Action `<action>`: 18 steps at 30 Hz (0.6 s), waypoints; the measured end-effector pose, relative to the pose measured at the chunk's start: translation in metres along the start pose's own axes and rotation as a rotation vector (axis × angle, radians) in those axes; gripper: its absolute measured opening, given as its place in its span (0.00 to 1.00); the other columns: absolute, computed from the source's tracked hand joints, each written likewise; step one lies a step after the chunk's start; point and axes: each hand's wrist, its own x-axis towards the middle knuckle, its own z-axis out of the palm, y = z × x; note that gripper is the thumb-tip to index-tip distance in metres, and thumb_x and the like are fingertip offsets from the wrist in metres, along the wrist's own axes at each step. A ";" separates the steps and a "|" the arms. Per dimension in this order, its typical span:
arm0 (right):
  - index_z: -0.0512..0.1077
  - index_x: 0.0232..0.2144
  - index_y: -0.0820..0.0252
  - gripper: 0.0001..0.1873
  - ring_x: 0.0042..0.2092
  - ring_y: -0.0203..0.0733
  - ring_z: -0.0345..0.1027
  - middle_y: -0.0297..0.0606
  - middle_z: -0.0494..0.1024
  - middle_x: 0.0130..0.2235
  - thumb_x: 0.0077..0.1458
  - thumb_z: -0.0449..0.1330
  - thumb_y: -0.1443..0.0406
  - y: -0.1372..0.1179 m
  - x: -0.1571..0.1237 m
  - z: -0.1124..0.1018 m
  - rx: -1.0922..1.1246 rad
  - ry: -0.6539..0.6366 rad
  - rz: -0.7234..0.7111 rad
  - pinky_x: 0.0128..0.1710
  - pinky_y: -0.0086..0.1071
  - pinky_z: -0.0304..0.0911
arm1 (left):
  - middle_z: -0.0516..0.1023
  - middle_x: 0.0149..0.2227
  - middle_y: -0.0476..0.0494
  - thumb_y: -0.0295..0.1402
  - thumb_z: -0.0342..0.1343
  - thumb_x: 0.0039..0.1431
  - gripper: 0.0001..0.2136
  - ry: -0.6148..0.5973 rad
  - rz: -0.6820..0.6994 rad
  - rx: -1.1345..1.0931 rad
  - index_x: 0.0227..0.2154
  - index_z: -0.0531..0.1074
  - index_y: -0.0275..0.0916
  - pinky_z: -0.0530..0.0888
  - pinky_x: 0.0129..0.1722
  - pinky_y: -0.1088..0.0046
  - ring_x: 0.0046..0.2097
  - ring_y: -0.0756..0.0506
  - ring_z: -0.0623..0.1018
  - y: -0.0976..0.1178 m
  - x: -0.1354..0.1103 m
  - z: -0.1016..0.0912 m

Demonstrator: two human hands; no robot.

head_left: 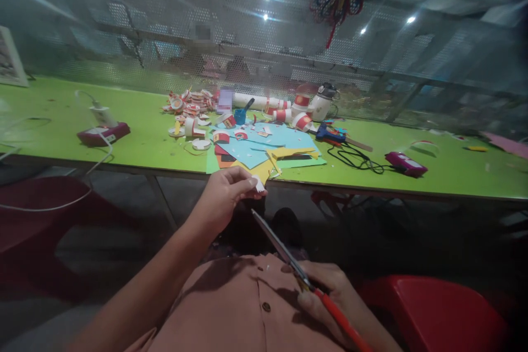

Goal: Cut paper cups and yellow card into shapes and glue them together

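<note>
My left hand (223,195) is raised in front of the table edge, its fingers pinched on a small white paper piece (258,185). My right hand (330,300) rests low over my lap, closed on the red handles of a pair of scissors (289,258). The scissor blades point up and left toward the paper piece and stop just short of it. Both hands are over my brown shirt, below the green table (433,168).
Coloured paper sheets (264,148), red-and-white paper rolls (193,104), a small blue cup (240,115), a glue gun with black cord (334,135), a magenta device (405,164) and a red base with white cable (103,132) lie on the table. Red chairs (433,313) flank me.
</note>
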 end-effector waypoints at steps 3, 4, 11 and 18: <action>0.74 0.40 0.61 0.14 0.32 0.39 0.67 0.37 0.74 0.31 0.55 0.56 0.60 0.003 0.001 0.001 0.026 0.032 0.019 0.33 0.27 0.62 | 0.75 0.22 0.49 0.30 0.64 0.42 0.07 -0.007 0.002 -0.021 0.20 0.70 0.34 0.73 0.35 0.70 0.27 0.48 0.77 0.002 -0.004 0.000; 0.74 0.39 0.61 0.14 0.32 0.39 0.66 0.37 0.74 0.31 0.55 0.56 0.59 0.005 0.001 0.002 0.007 0.050 0.023 0.32 0.27 0.62 | 0.75 0.22 0.49 0.30 0.64 0.43 0.07 -0.012 0.008 -0.023 0.20 0.71 0.34 0.73 0.35 0.71 0.27 0.48 0.77 0.002 -0.005 0.000; 0.72 0.44 0.63 0.19 0.34 0.42 0.67 0.38 0.72 0.30 0.55 0.55 0.56 0.019 0.007 0.011 -0.144 0.255 0.005 0.34 0.30 0.63 | 0.76 0.26 0.47 0.33 0.62 0.48 0.07 0.012 0.051 -0.010 0.23 0.72 0.35 0.74 0.36 0.72 0.32 0.48 0.77 -0.002 -0.009 0.007; 0.73 0.44 0.63 0.20 0.41 0.47 0.71 0.44 0.77 0.37 0.57 0.55 0.56 0.022 0.012 0.018 -0.137 0.312 0.024 0.40 0.32 0.66 | 0.75 0.24 0.49 0.33 0.62 0.48 0.07 0.088 0.020 -0.047 0.23 0.71 0.35 0.74 0.33 0.75 0.30 0.51 0.75 -0.008 -0.010 0.015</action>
